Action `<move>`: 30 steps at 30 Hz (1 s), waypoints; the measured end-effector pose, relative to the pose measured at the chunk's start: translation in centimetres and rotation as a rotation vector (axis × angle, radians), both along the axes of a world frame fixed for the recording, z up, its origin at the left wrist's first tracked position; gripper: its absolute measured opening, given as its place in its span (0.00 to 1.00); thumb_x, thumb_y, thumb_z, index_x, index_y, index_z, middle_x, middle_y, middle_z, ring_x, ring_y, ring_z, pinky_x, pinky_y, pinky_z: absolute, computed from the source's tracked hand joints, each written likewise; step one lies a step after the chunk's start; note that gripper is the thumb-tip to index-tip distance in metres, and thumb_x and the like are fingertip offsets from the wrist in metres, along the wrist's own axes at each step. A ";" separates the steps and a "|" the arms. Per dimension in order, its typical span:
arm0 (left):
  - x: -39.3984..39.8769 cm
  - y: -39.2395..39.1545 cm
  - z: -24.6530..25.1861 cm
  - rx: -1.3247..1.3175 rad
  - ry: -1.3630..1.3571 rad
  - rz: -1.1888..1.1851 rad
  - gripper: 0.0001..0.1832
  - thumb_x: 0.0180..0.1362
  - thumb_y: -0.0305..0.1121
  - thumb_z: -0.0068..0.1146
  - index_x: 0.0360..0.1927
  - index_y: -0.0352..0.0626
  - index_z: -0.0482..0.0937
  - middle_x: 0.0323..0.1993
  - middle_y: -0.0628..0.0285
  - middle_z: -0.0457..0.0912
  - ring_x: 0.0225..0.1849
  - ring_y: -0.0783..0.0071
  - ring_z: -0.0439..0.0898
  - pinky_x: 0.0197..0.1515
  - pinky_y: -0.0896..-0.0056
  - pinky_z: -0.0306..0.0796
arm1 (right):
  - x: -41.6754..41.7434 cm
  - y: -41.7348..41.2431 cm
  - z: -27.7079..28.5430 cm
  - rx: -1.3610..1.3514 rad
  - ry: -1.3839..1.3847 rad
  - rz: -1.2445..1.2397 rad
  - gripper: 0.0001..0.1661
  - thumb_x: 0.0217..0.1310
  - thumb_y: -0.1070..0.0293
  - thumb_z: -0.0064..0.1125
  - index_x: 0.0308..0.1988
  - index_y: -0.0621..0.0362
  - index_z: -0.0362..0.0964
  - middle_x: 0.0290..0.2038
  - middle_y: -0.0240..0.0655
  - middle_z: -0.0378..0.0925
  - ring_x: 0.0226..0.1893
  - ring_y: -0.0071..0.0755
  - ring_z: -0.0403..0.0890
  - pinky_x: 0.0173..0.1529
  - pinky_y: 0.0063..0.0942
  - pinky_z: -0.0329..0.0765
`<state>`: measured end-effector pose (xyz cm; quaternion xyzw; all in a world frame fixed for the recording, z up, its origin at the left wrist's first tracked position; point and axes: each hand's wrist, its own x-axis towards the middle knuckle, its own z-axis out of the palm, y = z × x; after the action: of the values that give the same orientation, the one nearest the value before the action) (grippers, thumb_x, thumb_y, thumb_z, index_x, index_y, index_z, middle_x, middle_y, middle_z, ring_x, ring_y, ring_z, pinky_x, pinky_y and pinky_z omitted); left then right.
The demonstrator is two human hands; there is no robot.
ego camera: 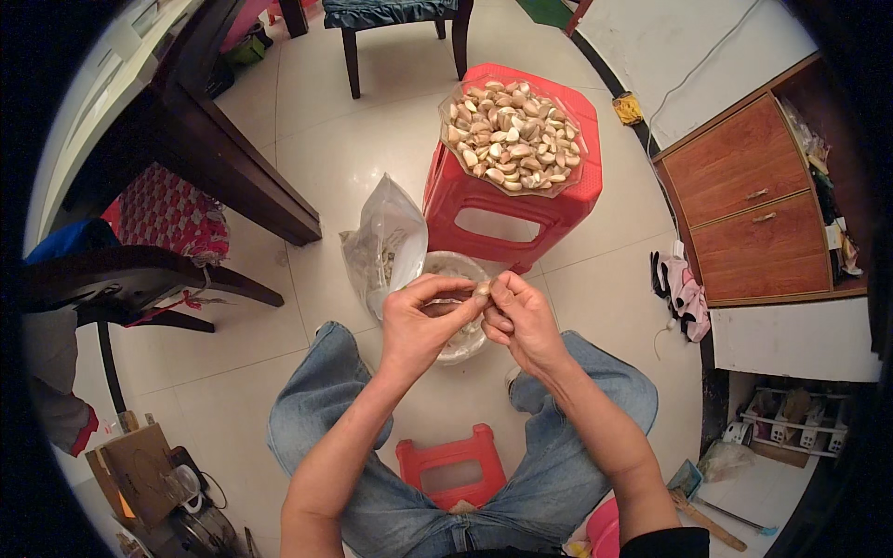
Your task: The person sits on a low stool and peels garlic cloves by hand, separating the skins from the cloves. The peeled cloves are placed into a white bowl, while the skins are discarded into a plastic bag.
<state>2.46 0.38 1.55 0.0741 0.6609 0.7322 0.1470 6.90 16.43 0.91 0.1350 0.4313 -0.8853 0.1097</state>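
Note:
Between the fingertips of my left hand [429, 314] and my right hand [520, 314] is a garlic clove [483, 288], held at both sides. Below them a round, pale basin [464, 354] stands on the floor, partly hidden by my hands; light-coloured scraps show inside. An open plastic bag [370, 258] with some contents leans at its left. Beyond, a clear scalloped dish [446, 150] heaped with garlic cloves [516, 136] rests on a red plastic stool [481, 216].
A low red stool [453, 466] is beneath me, between my legs. Dark wooden furniture [230, 160] stands at the left, a chair [391, 14] at the top. A wooden cabinet [753, 202] lines the right wall. A broom [704, 519] and dustpan [686, 480] lie at the lower right.

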 end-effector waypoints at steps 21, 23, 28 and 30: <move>-0.7 -1.2 0.3 0.123 -0.240 -0.100 0.10 0.58 0.26 0.64 0.42 0.31 0.83 0.34 0.59 0.86 0.35 0.78 0.83 0.41 0.79 0.76 | -0.1 1.2 0.8 0.023 0.075 0.162 0.13 0.72 0.68 0.49 0.51 0.62 0.67 0.37 0.38 0.78 0.19 0.10 0.59 0.24 0.12 0.61; -0.8 -1.3 0.5 0.112 -0.243 -0.129 0.10 0.58 0.26 0.64 0.41 0.31 0.84 0.33 0.58 0.86 0.34 0.78 0.83 0.41 0.79 0.76 | -0.2 1.2 1.1 0.132 0.094 0.168 0.13 0.71 0.69 0.51 0.51 0.63 0.67 0.36 0.37 0.78 0.20 0.10 0.61 0.24 0.12 0.61; -0.9 -1.5 0.3 0.142 -0.242 -0.115 0.09 0.57 0.25 0.64 0.40 0.31 0.84 0.33 0.58 0.86 0.34 0.78 0.83 0.40 0.79 0.76 | -0.4 1.5 1.2 0.209 0.094 0.168 0.12 0.70 0.70 0.52 0.50 0.63 0.67 0.34 0.31 0.76 0.21 0.11 0.64 0.24 0.12 0.62; -0.9 -1.6 0.3 0.134 -0.255 -0.112 0.09 0.57 0.25 0.64 0.41 0.31 0.84 0.33 0.58 0.86 0.34 0.78 0.83 0.40 0.79 0.76 | -0.4 1.5 1.3 0.258 0.094 0.175 0.12 0.70 0.70 0.52 0.49 0.63 0.68 0.33 0.30 0.75 0.21 0.11 0.65 0.24 0.12 0.62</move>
<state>1.58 -1.17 1.90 0.0267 0.5814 0.7688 0.2651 6.49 17.95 2.20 0.0683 0.5560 -0.8150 0.1480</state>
